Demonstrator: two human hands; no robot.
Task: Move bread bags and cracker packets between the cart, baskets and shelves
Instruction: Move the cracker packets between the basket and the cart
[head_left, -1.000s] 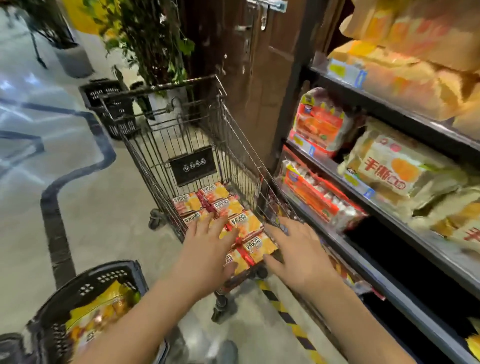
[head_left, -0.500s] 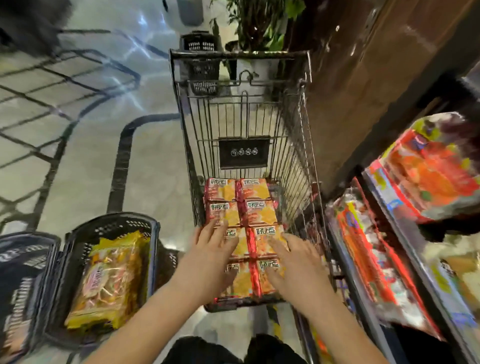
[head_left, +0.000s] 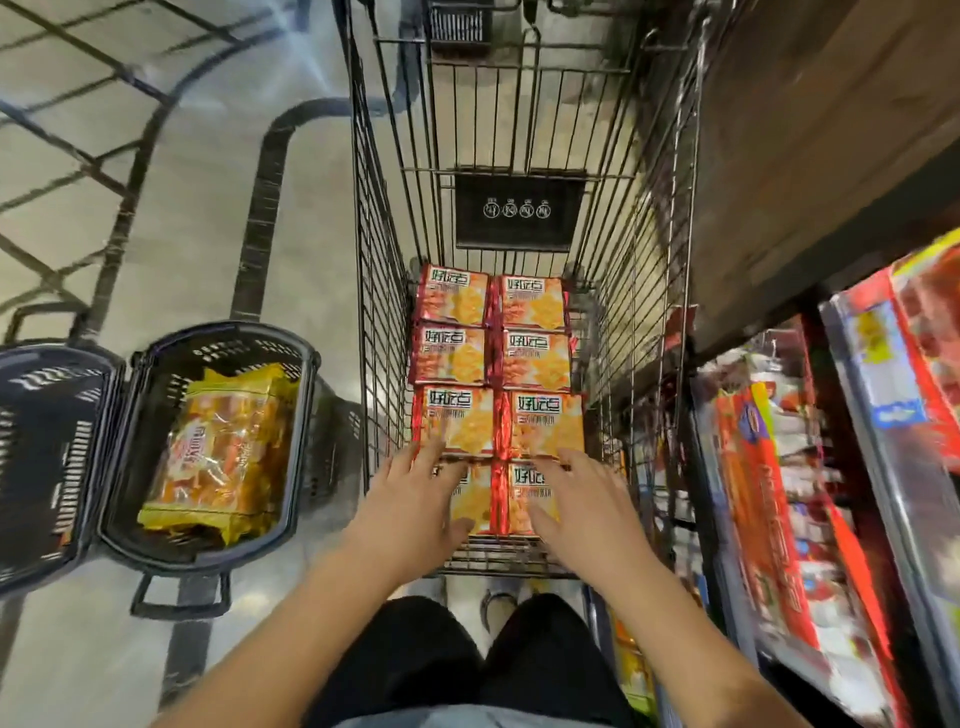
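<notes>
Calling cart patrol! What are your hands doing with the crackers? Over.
Left hand and right hand flat, fingers spread over the nearest cracker packets. Eight showing, two columns, in the cart. Nothing blocking.

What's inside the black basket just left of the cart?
Yellow bread bags lie inside the basket; the top one covers the rest, so their number is unclear.

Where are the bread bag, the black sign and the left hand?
bread bag (head_left: 218, 436): head view, middle of front.
black sign (head_left: 519, 210): head view, its centre.
left hand (head_left: 415, 504): head view, back of hand.
</notes>
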